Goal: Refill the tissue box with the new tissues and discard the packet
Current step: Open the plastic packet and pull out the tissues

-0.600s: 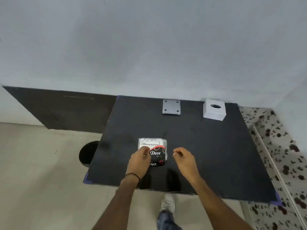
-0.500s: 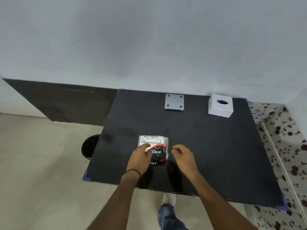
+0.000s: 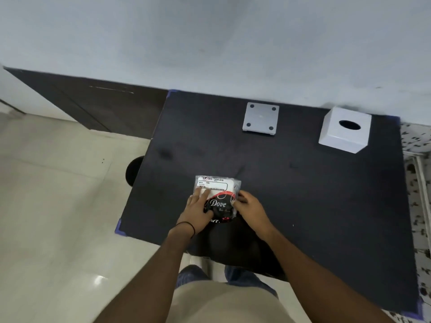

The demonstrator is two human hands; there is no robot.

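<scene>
Head cam first, looking down at our black table (image 3: 303,183) from the near edge. Far left, under the table's left edge, we can see a dark round thing (image 3: 133,170) on the pale floor, half hidden, so we can't say what it is.

Moving right, our left hand (image 3: 198,212) lies on the left part of the tissue packet (image 3: 218,194). The fingers (image 3: 202,194) are spread flat over the white label end, and the thumb presses on the dark "Dove" print. It looks more like pinning the packet down than a closed grip. There's a thin black band (image 3: 187,226) on that wrist.

The packet itself sits flat on the table, near the front edge and a bit left of the middle, label end pointing away from us.

Our right hand (image 3: 250,209) is at the packet's right edge, fingers curled in and touching the wrapper there. Looks like a pinch on the plastic, but we can't tell for sure how much of it they've got.

Further back, a grey square plate (image 3: 260,118) with four dark dots lies flat near the far edge. Right of that, in the far right corner and well apart from the packet, stands the white tissue box (image 3: 345,130), oval hole on top.
</scene>
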